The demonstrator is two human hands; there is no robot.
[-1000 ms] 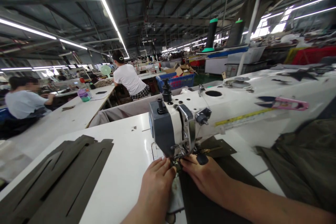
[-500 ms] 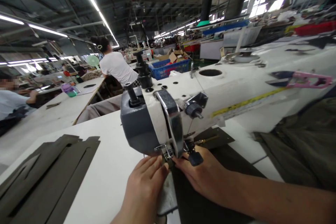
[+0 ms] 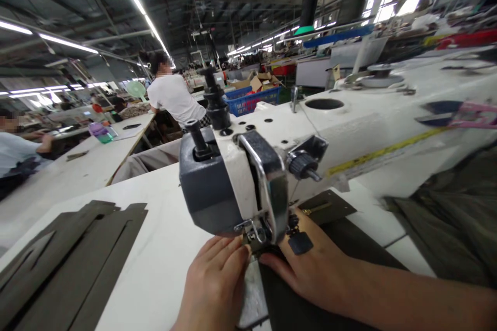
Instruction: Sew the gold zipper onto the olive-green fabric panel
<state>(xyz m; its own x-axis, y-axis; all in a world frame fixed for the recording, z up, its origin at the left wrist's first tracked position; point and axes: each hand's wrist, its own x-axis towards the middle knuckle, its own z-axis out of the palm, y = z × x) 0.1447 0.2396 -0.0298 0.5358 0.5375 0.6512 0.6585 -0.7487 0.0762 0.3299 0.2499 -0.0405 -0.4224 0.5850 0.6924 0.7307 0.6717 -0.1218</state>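
Note:
A white sewing machine with a dark grey head cover stands over the work. Under its needle area runs a dark olive fabric panel, extending toward me and to the right. My left hand is left of the presser foot, thumb and fingers pinched together at the fabric's edge. To the foot's right, my right hand rests on the panel with its thumb stretched out; the machine partly hides its fingers. Behind that hand lies a brass-coloured zipper pull on the fabric.
Stacked olive fabric pieces lie on the left of the white table. Pink-handled snips and a yellow tape measure are on the machine arm. Crumpled dark fabric is at right. Two people sit beyond, near a blue crate.
The view has shifted slightly, so the machine appears lower and farther right. My right hand's thumb now shows apart from its fingers. My left hand stays close to the presser foot.

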